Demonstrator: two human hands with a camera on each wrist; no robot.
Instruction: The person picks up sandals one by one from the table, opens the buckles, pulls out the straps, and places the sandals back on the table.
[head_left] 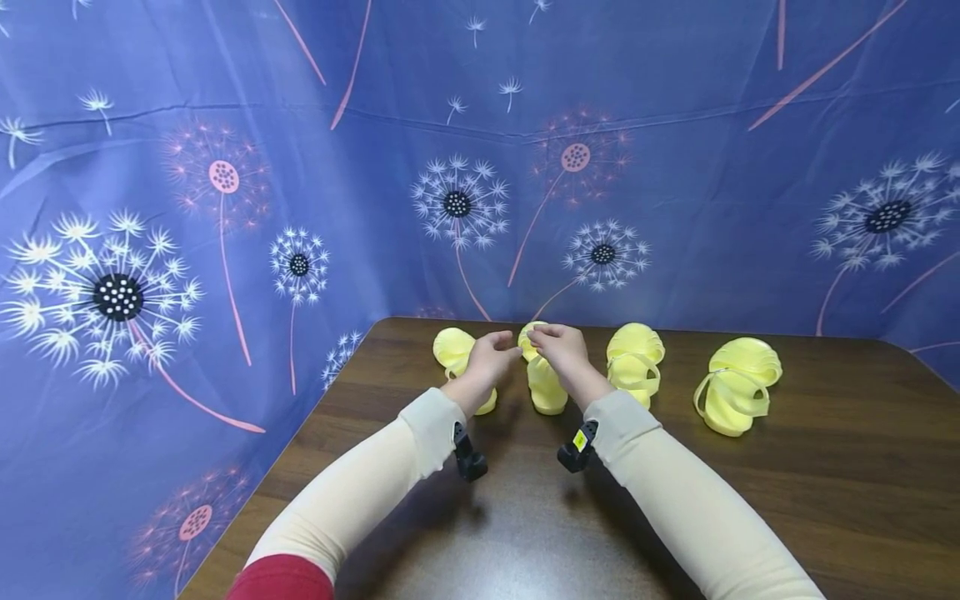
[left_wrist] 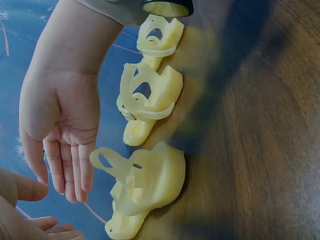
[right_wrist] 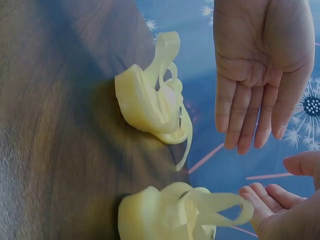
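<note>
Both hands hang in the air above a row of yellow sandals, with nothing in either. In the head view the left hand (head_left: 491,362) is over the leftmost sandal (head_left: 452,343) and partly covers it. My right hand (head_left: 562,352) overlaps the second sandal (head_left: 547,392), its fingers pointing toward the left hand. Loose, nearly straight fingers (left_wrist: 70,170) show on the left hand in the left wrist view, beside the sandals. Similarly relaxed fingers (right_wrist: 245,110) of the right hand appear in the right wrist view. The fingertips of the two hands are close but apart.
To the right of the hands, a third sandal (head_left: 636,343) and a fourth (head_left: 738,383) with loose straps stand on the brown wooden table (head_left: 847,467). A blue dandelion-print cloth (head_left: 697,183) hangs behind the table and along its left side. Small black cameras (head_left: 468,454) sit at the wrists.
</note>
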